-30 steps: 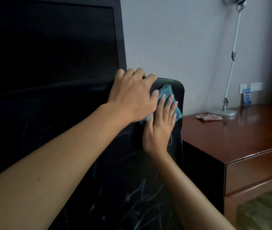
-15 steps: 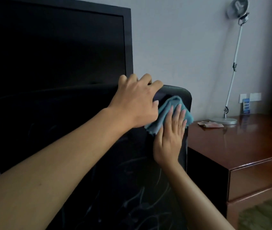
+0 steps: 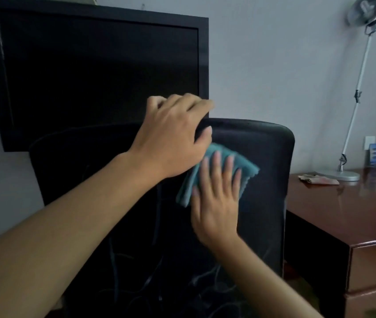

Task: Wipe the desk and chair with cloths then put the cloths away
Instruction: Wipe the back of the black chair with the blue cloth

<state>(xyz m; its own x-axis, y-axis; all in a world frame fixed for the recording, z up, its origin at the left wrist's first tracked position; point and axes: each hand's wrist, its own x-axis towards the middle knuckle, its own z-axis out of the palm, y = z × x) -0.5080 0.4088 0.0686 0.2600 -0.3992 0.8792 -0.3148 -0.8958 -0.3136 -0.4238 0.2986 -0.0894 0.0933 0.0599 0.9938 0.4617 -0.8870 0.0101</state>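
Pressing one teal cloth (image 3: 219, 171) on one chair (image 3: 262, 152), right hand (image 3: 214, 198) flat; left hand (image 3: 173, 138) grips its top

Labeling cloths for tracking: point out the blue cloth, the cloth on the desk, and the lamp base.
blue cloth (image 3: 248, 167), head view, upper right corner.
cloth on desk (image 3: 319, 179), head view, its middle.
lamp base (image 3: 340, 175), head view, flat disc.

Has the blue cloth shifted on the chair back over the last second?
Yes. The blue cloth, pressed by the right hand, has slid down and inward, away from the chair back's top right corner it earlier covered.
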